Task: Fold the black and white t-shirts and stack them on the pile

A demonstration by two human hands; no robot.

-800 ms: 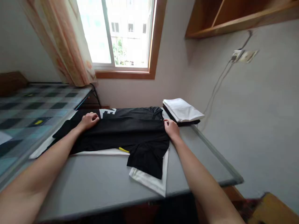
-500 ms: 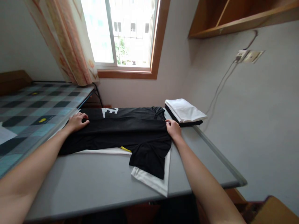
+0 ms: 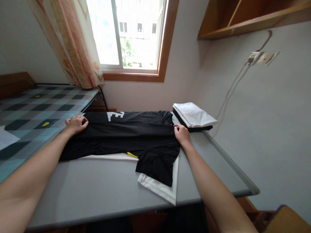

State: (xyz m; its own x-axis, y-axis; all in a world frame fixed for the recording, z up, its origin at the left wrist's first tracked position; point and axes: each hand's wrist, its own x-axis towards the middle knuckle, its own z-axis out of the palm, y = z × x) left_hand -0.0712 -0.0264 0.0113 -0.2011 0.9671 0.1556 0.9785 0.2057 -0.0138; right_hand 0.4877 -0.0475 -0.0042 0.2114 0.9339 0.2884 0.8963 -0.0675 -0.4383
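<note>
A black T-shirt with white lettering lies across the table, its collar end to the right and one sleeve toward me. Part of it is folded over lengthwise. My left hand is at the hem end, fingers curled and closed on the black cloth. Near the collar, my right hand pinches the shirt at the shoulder. Beneath the black shirt lies a white garment; its sleeve and a strip along the near side show. A small yellow strip peeks out at the near edge.
A folded white cloth lies on folded black cloth at the table's back right. The grey table adjoins a bed with a checked sheet on the left. A cable hangs from a wall socket at right; a wooden shelf is above.
My left hand has shifted a little to the left along the shirt's hem end. My right hand stays at the collar end. The view has shifted slightly.
</note>
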